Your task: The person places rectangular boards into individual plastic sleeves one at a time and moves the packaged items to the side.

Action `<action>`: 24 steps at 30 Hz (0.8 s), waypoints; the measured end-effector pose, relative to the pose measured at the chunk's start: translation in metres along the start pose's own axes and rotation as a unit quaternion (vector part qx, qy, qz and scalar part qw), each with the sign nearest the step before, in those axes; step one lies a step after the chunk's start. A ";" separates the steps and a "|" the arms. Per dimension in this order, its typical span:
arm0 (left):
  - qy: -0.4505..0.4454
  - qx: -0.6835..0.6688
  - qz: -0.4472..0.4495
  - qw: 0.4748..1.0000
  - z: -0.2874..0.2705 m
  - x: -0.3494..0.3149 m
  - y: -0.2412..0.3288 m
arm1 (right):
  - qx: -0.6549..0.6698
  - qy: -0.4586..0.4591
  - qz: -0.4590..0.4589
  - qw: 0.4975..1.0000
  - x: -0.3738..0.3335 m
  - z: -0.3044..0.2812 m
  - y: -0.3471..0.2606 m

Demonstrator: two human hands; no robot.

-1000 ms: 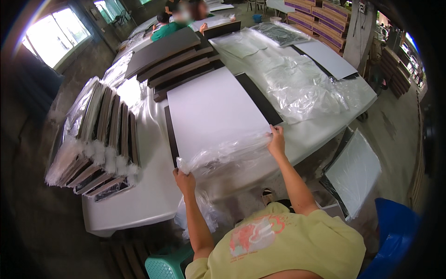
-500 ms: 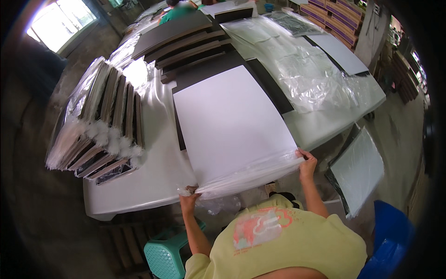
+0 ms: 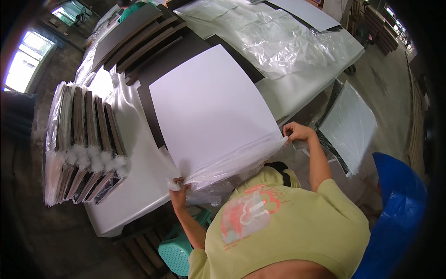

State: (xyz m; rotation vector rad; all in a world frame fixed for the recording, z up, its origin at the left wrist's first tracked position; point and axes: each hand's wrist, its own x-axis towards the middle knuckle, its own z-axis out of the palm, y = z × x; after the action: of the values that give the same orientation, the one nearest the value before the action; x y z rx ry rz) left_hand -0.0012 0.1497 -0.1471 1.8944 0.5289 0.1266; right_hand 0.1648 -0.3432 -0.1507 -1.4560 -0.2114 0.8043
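A large white panel (image 3: 213,102) lies on top of dark boards on the table. Clear plastic film (image 3: 232,162) is bunched in folds along the panel's near edge. My left hand (image 3: 179,189) is closed on the gathered film at the near left corner, and a crumpled tuft pokes out beside the fingers. At the near right corner my right hand (image 3: 298,133) pinches the film between thumb and fingers. Some loose film hangs below the table edge between my hands. The panel's edge beneath the folds is partly hidden.
Left of the panel stands a row of plastic-wrapped boards (image 3: 83,139). Dark boards (image 3: 144,37) are stacked behind it. Crumpled clear film (image 3: 283,42) covers the table at right. A wrapped panel (image 3: 348,125) leans beside the table, and a green stool (image 3: 176,251) is below.
The view has turned and shifted, so the table sits higher and further left. Both hands keep hold of the film, and my right elbow is bent further outward.
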 end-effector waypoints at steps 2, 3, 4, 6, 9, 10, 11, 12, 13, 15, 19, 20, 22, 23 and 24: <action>-0.025 0.019 -0.018 0.999 -0.004 0.002 0.006 | -0.171 0.005 0.018 0.985 0.006 -0.004 -0.007; -0.027 0.006 -0.023 0.999 -0.007 0.005 0.006 | -0.095 0.030 -0.007 0.995 0.010 -0.003 -0.012; -0.029 -0.007 -0.027 0.999 -0.011 0.009 0.005 | -0.018 0.056 -0.032 0.998 0.014 0.000 -0.016; -0.036 -0.071 -0.037 0.996 -0.009 0.014 0.014 | 0.136 0.104 -0.080 0.982 0.023 0.007 -0.028; -0.051 -0.116 -0.053 0.991 -0.014 0.021 0.020 | 0.039 0.050 -0.066 0.996 0.025 0.025 -0.056; -0.071 -0.094 -0.067 0.991 -0.022 0.019 0.016 | -0.001 0.041 -0.058 0.997 0.024 0.032 -0.064; -0.095 -0.075 -0.080 0.989 -0.028 0.019 0.014 | -0.013 0.041 -0.052 0.998 0.020 0.029 -0.058; -0.120 -0.056 -0.092 0.987 -0.030 0.019 0.016 | -0.026 0.043 -0.046 0.998 0.014 0.020 -0.046; -0.139 -0.047 -0.102 0.984 -0.034 0.016 0.018 | -0.038 0.044 -0.040 0.997 0.011 0.012 -0.035; -0.182 -0.027 -0.123 0.975 -0.038 0.010 0.037 | -0.038 0.083 -0.034 0.995 0.010 0.005 -0.016; -0.141 -0.013 -0.090 0.986 -0.041 0.029 0.039 | 0.004 0.170 -0.110 0.979 0.027 0.009 -0.009; -0.137 -0.022 -0.080 0.987 -0.040 0.038 0.040 | 0.006 0.197 -0.123 0.973 0.033 0.012 -0.012; -0.121 -0.042 -0.062 0.990 -0.039 0.053 0.043 | 0.009 0.246 -0.150 0.958 0.044 0.019 -0.022; -0.093 -0.015 -0.068 0.993 -0.032 0.064 0.047 | 0.040 0.275 -0.171 0.945 0.050 0.024 -0.024; -0.059 0.013 -0.076 0.995 -0.027 0.072 0.052 | 0.046 0.268 -0.177 0.946 0.054 0.035 -0.030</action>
State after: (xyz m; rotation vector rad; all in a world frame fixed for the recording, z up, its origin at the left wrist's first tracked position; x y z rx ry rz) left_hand 0.0697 0.1883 -0.1008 1.8659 0.5942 -0.0923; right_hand 0.1944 -0.2805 -0.1360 -1.4392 -0.0150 0.1101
